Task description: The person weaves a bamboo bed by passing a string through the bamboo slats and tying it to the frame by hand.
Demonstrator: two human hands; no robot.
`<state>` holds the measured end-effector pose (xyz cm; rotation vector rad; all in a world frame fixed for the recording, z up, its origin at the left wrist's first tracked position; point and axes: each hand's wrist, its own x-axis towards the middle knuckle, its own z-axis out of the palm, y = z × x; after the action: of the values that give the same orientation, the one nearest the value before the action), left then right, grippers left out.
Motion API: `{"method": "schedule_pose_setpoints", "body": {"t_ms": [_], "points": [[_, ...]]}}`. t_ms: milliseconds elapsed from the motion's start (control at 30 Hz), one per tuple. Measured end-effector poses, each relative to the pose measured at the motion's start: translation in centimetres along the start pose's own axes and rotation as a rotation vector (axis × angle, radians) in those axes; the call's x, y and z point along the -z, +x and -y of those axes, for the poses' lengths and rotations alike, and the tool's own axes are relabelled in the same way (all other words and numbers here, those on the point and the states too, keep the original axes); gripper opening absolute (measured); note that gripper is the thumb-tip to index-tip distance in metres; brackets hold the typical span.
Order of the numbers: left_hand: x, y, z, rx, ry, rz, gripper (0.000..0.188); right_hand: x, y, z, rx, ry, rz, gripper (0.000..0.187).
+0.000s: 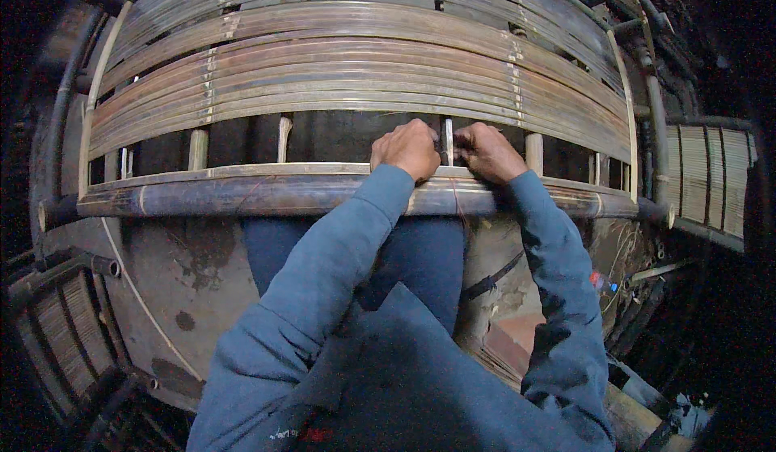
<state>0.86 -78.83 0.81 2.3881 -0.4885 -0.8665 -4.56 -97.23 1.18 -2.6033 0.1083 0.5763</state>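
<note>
A bamboo frame with a panel of long split slats (356, 64) stands in front of me, with a thick dark bamboo pole (242, 197) along its near edge. My left hand (406, 150) and my right hand (487, 152) are both closed just above that pole, on either side of a pale upright bamboo peg (448, 140). Both fists touch the peg's base. What the fingers pinch is hidden. Thin reddish string (461, 210) hangs down over the pole below them. Blue sleeves cover both forearms.
Other short upright pegs (198, 149) stand in the gap under the slats. Similar slatted bamboo frames lie at the right (711, 177) and lower left (65, 339). The stained concrete floor (186, 282) has cut bamboo pieces and scraps at the lower right (638, 274).
</note>
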Motion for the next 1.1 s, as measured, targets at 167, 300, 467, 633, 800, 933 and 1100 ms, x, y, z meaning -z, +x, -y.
{"method": "schedule_pose_setpoints", "body": {"t_ms": [167, 300, 467, 633, 800, 933, 1100], "points": [[-0.5, 0.0, -0.2, -0.01, -0.022, -0.093, 0.018, -0.7, 0.3, -0.3, 0.145, 0.168, -0.053, 0.015], [-0.7, -1.4, 1.2, -0.211, -0.18, -0.324, 0.017, 1.8, -2.4, 0.1, 0.011, -0.261, -0.194, 0.027], [0.9, -2.3, 2.0, -0.491, -0.796, -0.105, 0.016, 4.7, -6.8, -3.7, -0.126, 1.521, 0.103, 0.028], [0.5, -2.1, 2.3, -0.596, -0.787, 0.034, 0.016, 2.6, -7.8, 3.9, -0.052, 1.28, 0.095, 0.054], [0.7, -2.1, 2.5, -0.615, -0.732, 0.039, 0.016, 2.6, -11.0, 0.2, 0.129, 0.14, -0.287, 0.026], [0.4, -2.2, 2.5, -0.549, -0.63, -0.042, 0.017, 8.0, -19.6, -3.4, -0.201, -0.357, -0.508, 0.024], [-0.5, -2.2, 1.6, -0.525, -0.577, -0.204, 0.022, 12.2, -26.3, 0.2, -0.172, -0.239, -0.726, 0.018]]}}
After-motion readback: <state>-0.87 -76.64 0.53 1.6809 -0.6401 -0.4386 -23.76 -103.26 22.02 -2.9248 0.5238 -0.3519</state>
